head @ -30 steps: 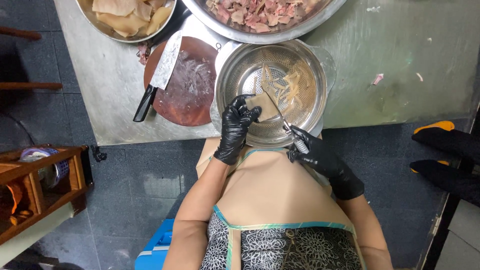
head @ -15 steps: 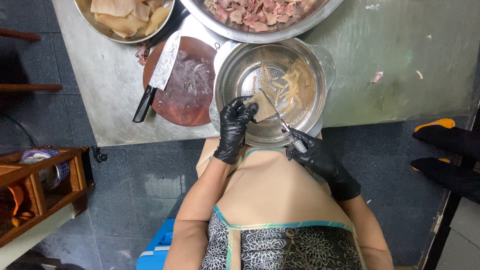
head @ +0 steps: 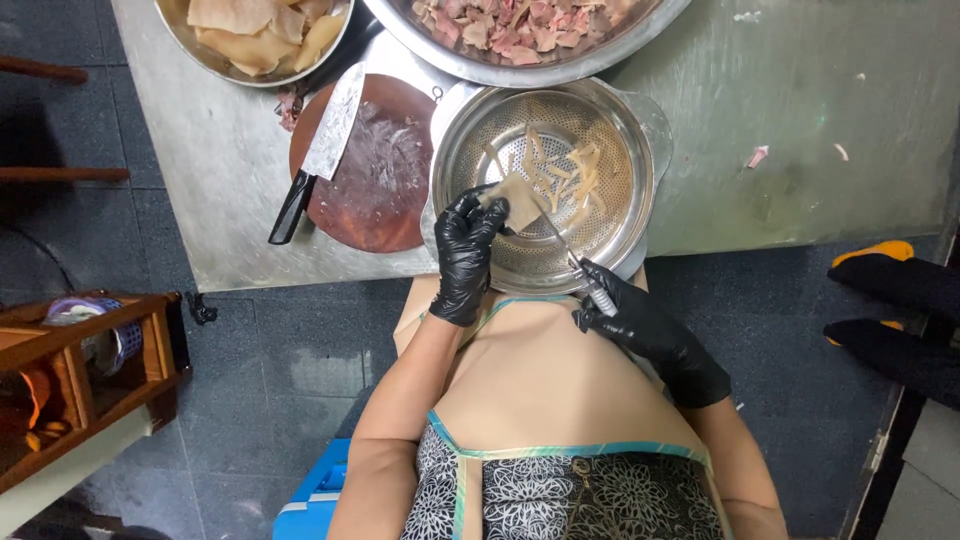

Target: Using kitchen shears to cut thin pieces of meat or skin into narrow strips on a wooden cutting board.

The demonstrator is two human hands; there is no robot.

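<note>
Left hand, black-gloved: fingers closed on a pale, flat piece of tripe-like meat, held over the near rim of a round perforated steel colander. Right hand, black-gloved: fingers wrapped around the handles of slim steel scissors, whose blades are pointed up to the held piece; whether the blades are parted cannot be told. Thin pale cut strips are seen lying in the colander just beyond the left fingertips. A round reddish-brown wooden chopping board is placed to the outside of the left fingers, with a black-handled steel cleaver laid across it. A steel bowl of pale flat pieces and a large steel basin of pinkish chopped meat are set farther beyond the fingertips, all on a grey metal table
</note>
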